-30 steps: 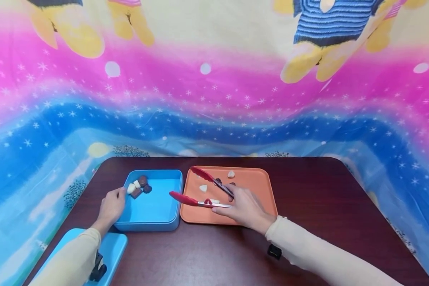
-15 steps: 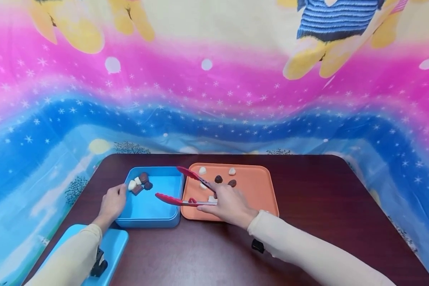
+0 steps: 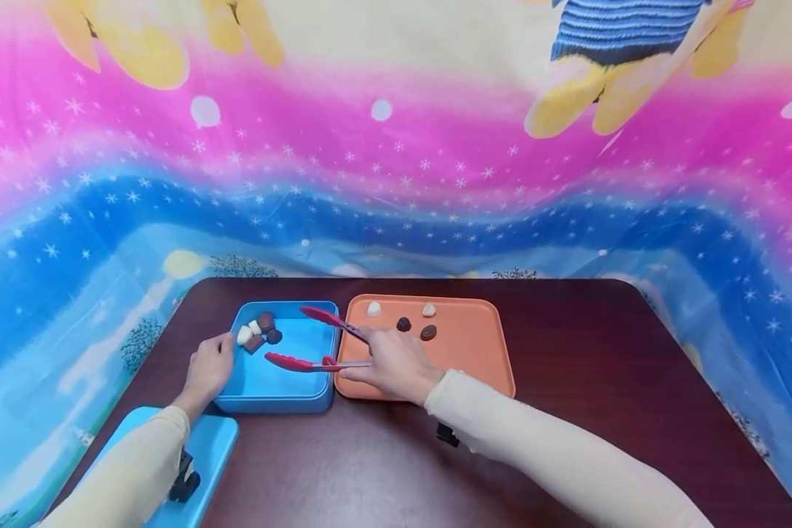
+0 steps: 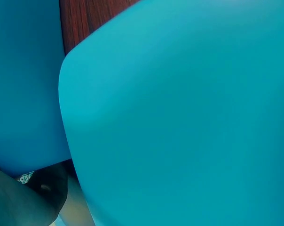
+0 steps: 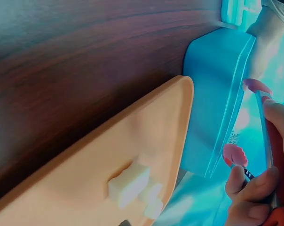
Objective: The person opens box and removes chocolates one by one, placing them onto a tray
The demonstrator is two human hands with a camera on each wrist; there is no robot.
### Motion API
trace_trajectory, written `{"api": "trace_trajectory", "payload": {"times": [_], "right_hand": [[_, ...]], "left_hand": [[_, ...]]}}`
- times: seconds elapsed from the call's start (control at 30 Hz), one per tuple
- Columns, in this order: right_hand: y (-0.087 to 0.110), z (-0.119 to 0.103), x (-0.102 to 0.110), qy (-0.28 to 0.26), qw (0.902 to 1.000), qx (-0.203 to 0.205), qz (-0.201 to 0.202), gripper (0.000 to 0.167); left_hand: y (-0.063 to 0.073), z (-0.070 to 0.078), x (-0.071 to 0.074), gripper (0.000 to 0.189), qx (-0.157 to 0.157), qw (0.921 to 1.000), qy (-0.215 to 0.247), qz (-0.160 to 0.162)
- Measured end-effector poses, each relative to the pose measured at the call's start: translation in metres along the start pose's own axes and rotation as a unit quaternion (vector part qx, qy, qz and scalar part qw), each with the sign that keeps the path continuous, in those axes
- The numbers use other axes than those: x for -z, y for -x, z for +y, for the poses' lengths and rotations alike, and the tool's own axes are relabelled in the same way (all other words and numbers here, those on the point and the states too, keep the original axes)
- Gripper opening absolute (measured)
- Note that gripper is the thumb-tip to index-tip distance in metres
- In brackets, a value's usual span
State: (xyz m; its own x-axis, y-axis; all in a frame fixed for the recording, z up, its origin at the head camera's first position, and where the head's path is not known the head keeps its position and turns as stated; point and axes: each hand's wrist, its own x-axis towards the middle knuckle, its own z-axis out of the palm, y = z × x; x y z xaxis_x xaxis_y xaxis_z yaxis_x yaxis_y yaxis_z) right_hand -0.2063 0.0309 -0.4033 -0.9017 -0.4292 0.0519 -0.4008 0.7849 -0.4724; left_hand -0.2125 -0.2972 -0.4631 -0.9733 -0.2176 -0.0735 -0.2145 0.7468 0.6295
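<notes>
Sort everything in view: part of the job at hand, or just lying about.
In the job:
right hand
red tongs
left hand
blue box
orange tray
brown and white pieces

Seemingly just there:
light-blue lid
dark table
patterned backdrop

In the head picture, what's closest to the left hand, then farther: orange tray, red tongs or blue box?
1. Blue box: right by the left hand.
2. Red tongs: tips over the box.
3. Orange tray: on the box's right.
</notes>
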Motion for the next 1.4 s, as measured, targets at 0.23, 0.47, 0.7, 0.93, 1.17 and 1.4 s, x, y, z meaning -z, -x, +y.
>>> {"api": "trace_trajectory", "payload": {"times": [0.23, 0.47, 0.7, 0.93, 1.17, 1.4], "right_hand": [[-0.012, -0.008, -0.002, 0.007, 0.9997, 0.015, -0.017, 0.064], [-0.024, -0.014, -0.006, -0.004, 0.9992, -0.011, -0.038, 0.065], [-0.034, -0.024, -0.014, 0.042, 0.9978, -0.025, -0.044, 0.067], [-0.043, -0.035, -0.023, 0.080, 0.9947, -0.046, -0.047, 0.045], [-0.049, -0.040, -0.031, 0.096, 0.9928, -0.058, -0.042, 0.042], [-0.051, -0.044, -0.037, 0.098, 0.9928, -0.054, -0.042, 0.039]], "left_hand": [[-0.001, -0.001, 0.001, 0.063, 0.004, 0.9999, 0.010, -0.010], [-0.003, -0.001, 0.000, 0.065, 0.011, 0.9998, 0.013, -0.013], [-0.001, -0.001, 0.002, 0.067, 0.022, 0.9993, 0.019, -0.024], [-0.002, 0.000, 0.002, 0.068, 0.031, 0.9988, 0.021, -0.031], [-0.002, 0.000, 0.001, 0.068, 0.033, 0.9988, 0.016, -0.031], [0.000, 0.001, 0.001, 0.063, 0.020, 0.9997, 0.012, -0.010]]}}
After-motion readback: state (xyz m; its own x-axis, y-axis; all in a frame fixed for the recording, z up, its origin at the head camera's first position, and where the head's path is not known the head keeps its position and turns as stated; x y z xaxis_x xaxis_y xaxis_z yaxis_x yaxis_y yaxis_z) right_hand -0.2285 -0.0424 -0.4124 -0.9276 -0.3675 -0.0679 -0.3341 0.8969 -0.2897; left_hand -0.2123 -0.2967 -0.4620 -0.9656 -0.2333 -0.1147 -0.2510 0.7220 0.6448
